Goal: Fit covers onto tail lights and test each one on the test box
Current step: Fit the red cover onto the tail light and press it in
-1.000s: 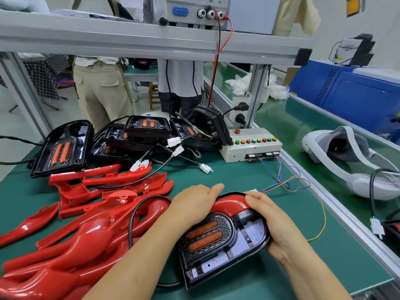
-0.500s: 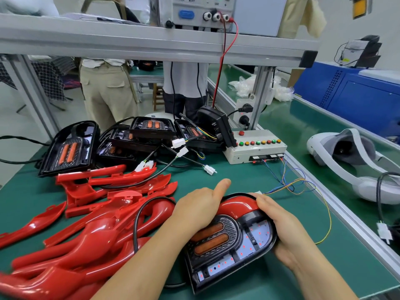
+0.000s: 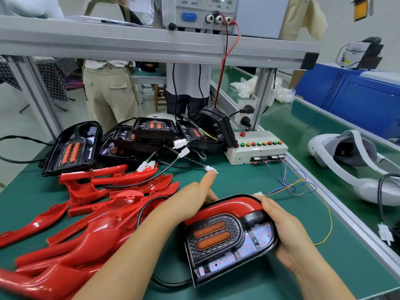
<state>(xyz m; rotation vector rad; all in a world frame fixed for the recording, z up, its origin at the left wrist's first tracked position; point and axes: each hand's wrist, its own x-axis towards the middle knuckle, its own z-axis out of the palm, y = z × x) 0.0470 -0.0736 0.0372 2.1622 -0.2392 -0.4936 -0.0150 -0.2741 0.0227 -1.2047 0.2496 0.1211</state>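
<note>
Tail light point(image 3: 216, 237) with red cover point(image 3: 227, 207) along its far edge, grasped by left hand point(image 3: 192, 200), thumb raised, and right hand point(image 3: 287, 234).

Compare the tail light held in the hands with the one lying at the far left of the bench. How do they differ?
The held tail light carries a red cover along its top edge; the far-left tail light has none. The held tail light is gripped by the left hand and right hand; the far-left tail light rests untouched on the bench. Both have black housings and two orange oblong lenses.
</note>
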